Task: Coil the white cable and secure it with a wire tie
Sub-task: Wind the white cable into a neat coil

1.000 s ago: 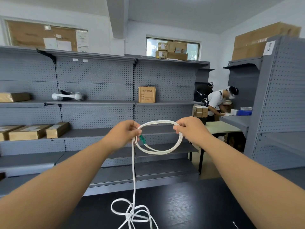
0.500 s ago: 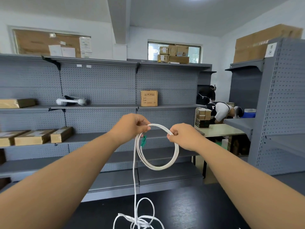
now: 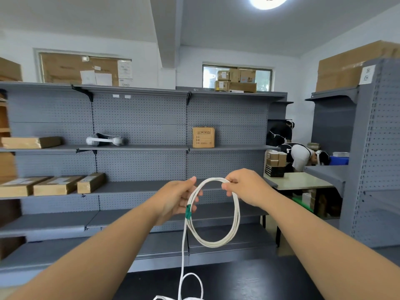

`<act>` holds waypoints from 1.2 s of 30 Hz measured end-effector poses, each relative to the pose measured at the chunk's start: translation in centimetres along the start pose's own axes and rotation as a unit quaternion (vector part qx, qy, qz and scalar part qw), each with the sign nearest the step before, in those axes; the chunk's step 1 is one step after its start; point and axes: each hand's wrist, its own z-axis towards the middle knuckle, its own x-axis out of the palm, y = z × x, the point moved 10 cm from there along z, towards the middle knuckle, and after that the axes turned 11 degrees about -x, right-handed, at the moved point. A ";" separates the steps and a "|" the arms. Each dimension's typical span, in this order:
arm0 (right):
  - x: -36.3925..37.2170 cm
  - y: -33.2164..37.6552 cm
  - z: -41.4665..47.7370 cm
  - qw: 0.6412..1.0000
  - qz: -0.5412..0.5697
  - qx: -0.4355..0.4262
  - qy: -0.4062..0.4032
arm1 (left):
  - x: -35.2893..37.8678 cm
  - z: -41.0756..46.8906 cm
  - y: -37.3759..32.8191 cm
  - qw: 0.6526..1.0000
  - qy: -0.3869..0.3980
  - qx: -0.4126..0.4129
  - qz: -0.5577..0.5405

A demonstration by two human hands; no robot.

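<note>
I hold a white cable (image 3: 234,226) in the air, wound into a hanging coil of several loops. My left hand (image 3: 176,200) grips the coil's left side, just above a green marker (image 3: 188,212) on the cable. My right hand (image 3: 244,187) pinches the top of the coil. From the coil, a loose strand drops straight down to a slack tangle (image 3: 190,286) lying on the dark table (image 3: 249,284). No wire tie is visible.
Grey pegboard shelving (image 3: 140,165) stands ahead with cardboard boxes (image 3: 203,137) and a white headset (image 3: 105,140). A second shelf unit (image 3: 372,161) stands at the right. Two people work at a light table (image 3: 296,180) at the back right.
The coil has turned from lying flat between my hands to hanging upright. My right hand moved to its top, and more of the loose cable has been lifted off the table.
</note>
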 end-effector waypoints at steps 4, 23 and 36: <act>-0.2 -1.2 -0.2 1.000 0.021 0.021 -0.007 | 0.9 0.3 1.5 0.994 0.076 -0.032 -0.067; -0.3 -5.8 -2.3 0.978 0.188 0.087 -0.032 | 3.2 0.2 1.8 0.997 0.069 -0.015 0.003; -1.0 -5.4 -2.6 0.966 0.241 0.075 -0.061 | 1.6 -1.1 -3.8 0.975 -0.061 0.046 0.210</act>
